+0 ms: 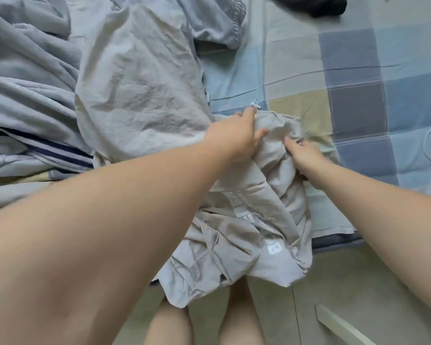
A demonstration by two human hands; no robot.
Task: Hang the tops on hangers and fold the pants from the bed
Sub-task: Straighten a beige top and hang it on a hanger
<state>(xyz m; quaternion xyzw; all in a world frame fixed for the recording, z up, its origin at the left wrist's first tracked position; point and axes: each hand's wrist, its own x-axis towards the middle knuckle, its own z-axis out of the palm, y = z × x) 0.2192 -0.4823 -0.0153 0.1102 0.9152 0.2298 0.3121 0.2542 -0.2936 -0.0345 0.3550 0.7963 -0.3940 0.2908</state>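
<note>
Beige, thin and badly creased: the beige garment (234,232) droops off the near edge of the bed (358,95). Its lower end hangs in front of the person's legs (169,324) at 6 o'clock, above the floor (334,282). Honestly can't tell if it's pants or a top. There's a sewn band and a small white label showing, so my guess is pants partly inside out.

Both hands are on its far end. The left hand (237,138) has its fingers curled over the fabric edge with the thumb on top. The right hand (304,155), just beside it at 3 o'clock, pinches a bunched fold.

What could go wrong, imo:
- A lot of the cloth hangs off the bed, so if either grip slips the whole thing probably slides to the floor.
- Both hands hold scrunched cloth, not a clean seam. A pull may just drag the twist along, and any fold then comes out lopsided.
- At 10 o'clock from the hands a pale grey garment (139,83) touches the beige one, so a lift might snag it and haul it along too.

Further out at 9 o'clock sits a blue-grey pile (23,70). A dark garment (316,6) lies at 1 o'clock on the far side, well apart, so no worry there.
</note>
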